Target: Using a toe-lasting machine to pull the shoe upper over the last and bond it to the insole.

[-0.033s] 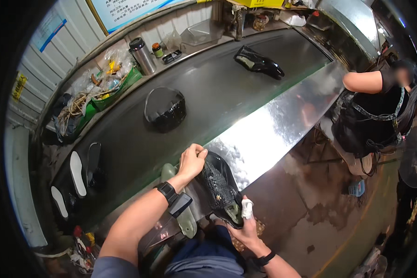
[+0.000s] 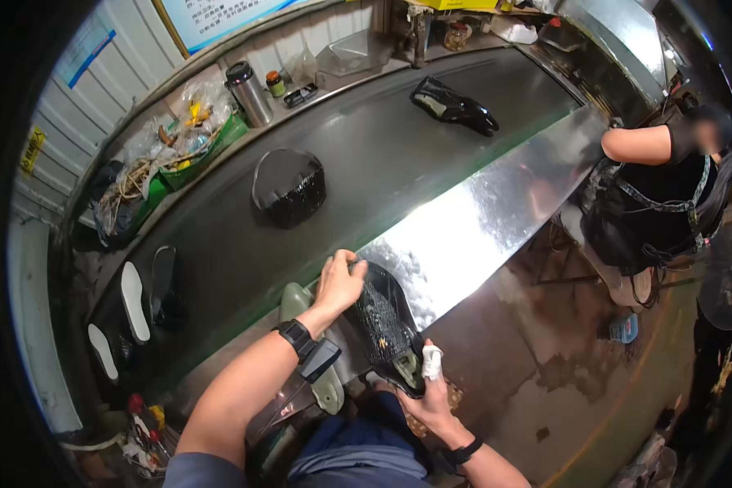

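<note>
A glossy black shoe upper (image 2: 382, 317) is fitted over a green shoe last, whose green shows through the opening at the near end. My left hand (image 2: 339, 281) pinches the upper's edge at its far end, fingers bent over the rim. My right hand (image 2: 433, 398), with a white wrap on one finger, grips the near end from the right side. Below my left forearm is a bare green shoe last (image 2: 328, 392), partly covered by the arm and by a dark block (image 2: 320, 360) beside my wrist.
A dark conveyor belt carries a black rounded piece (image 2: 289, 189), another black shoe upper (image 2: 455, 106) and white insoles (image 2: 135, 302). A shiny metal ledge (image 2: 496, 215) runs along it. One co-worker (image 2: 651, 195) sits at right. A steel flask (image 2: 250, 96) stands on the back shelf.
My left hand's fingers have shifted slightly at the upper's far edge. The shoe upper stays held between both hands, and the pieces on the belt appear slightly further left.
</note>
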The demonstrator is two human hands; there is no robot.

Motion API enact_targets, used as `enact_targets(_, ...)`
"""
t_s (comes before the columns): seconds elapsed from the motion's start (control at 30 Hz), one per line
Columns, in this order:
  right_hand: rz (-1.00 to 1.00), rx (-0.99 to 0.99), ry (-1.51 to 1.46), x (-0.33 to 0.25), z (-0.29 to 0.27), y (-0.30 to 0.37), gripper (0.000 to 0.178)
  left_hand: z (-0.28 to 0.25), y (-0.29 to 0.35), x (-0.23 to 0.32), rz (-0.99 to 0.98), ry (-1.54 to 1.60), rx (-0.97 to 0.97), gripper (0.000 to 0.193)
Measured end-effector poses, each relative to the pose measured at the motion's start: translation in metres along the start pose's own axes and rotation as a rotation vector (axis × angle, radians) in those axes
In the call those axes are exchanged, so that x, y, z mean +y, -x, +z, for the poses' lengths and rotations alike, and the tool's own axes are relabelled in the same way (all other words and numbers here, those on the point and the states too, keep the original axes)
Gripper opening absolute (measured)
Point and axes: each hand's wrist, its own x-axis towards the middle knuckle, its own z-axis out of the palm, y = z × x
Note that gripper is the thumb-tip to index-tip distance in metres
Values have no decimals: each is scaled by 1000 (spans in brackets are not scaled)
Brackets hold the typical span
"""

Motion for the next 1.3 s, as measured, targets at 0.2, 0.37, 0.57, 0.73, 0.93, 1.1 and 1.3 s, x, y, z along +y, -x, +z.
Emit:
enact_targets(0.2,-37,-42,2,32,4,4,100,27,9,8,-177,13,10,78)
enact_targets(0.37,-62,149,-59,17,17,-9,94,0,-1,10,-276,151,64,50)
enact_targets(0.57,-95,-11,-436,-78,-14,-50,105,-110,12,-2,-336,394,239,39)
enact_targets(0.73,378,-434,-992,-155,-2,-109,100,-218,81,-38,-451,458,428,34)
enact_targets(0.93,673,-1103,-781,-262,101,-89,67,-298,264,-109,-533,325,851,39)
enact_targets(1.1,574,-1406,-754,-351,162,40,41,-309,489,-132,-839,356,1103,51)
enact_targets(1.3,269,-1688,-727,-397,186,253,24,-264,750,-116,-1034,238,1511,59)
